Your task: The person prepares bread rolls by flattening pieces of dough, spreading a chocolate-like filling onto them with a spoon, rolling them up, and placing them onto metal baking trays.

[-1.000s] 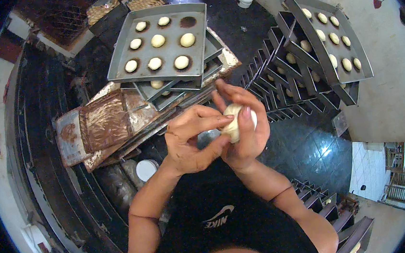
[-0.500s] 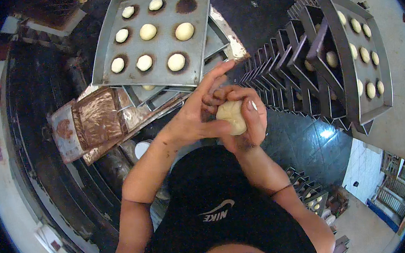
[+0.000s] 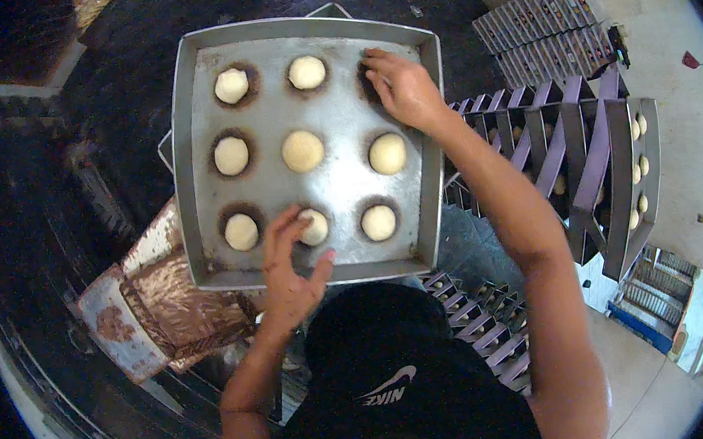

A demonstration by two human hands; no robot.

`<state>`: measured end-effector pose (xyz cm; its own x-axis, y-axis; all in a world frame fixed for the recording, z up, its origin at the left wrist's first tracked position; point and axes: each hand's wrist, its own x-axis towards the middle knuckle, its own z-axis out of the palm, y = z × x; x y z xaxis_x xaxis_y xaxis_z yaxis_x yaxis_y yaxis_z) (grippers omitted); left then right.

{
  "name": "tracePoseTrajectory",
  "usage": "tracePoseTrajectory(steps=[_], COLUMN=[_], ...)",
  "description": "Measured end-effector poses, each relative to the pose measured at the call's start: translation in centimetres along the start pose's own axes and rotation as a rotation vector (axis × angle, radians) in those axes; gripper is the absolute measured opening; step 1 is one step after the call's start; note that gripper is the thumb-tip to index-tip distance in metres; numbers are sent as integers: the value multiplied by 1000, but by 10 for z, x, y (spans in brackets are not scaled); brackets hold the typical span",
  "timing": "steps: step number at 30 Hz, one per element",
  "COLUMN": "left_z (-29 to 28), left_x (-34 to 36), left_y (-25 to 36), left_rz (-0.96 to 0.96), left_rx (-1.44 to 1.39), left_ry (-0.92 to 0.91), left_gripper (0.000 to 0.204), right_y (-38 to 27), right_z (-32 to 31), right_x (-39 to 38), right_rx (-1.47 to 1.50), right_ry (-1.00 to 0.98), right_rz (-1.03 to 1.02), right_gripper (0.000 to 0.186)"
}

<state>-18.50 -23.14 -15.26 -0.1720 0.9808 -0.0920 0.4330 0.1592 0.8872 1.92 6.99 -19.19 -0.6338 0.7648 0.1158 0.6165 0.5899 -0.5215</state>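
Note:
A square metal tray (image 3: 191, 150) with dark round marks lies in front of me, bearing several pale dough balls in rows. At its far right corner, my right hand (image 3: 403, 89) reaches palm down over a dark mark, fingers stretched and apart; whatever is beneath the palm is hidden. Near the front edge is my left hand (image 3: 292, 262), its fingertips at the left side of the front middle dough ball (image 3: 314, 228) and its thumb apart from it. Beside that hand is the front left dough ball (image 3: 241, 232). Behind it sits the central dough ball (image 3: 303, 151).
Stacked trays with dough balls (image 3: 598, 173) rise at the right, close by my right forearm. More stacked trays (image 3: 486, 325) stand lower right. A brown-stained metal sheet (image 3: 179, 306) lies at the left front of the tray. A slatted stack (image 3: 539, 27) stands far right.
The dough ball that both hands held together is no longer visible. My hands have parted, the right going far right, the left to the front row. The view has shifted, bringing the tray nearer the centre.

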Motion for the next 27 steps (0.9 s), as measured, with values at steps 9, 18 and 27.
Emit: tracePoseTrajectory(steps=[9,18,27], left_z=[-22,-17,26], left_x=[3,1,-3], left_y=[-15,-10,15], left_rz=[-29,61,136], left_rx=[-253,-236,-319], left_ry=[-76,-113,242], left_gripper=[40,37,28], right_y=[-15,-14,-107], right_z=[-3,16,2], right_x=[33,20,-117], right_rx=[205,-180,24], right_ry=[174,67,105], right_rz=[130,-103,382], right_gripper=[48,40,34])
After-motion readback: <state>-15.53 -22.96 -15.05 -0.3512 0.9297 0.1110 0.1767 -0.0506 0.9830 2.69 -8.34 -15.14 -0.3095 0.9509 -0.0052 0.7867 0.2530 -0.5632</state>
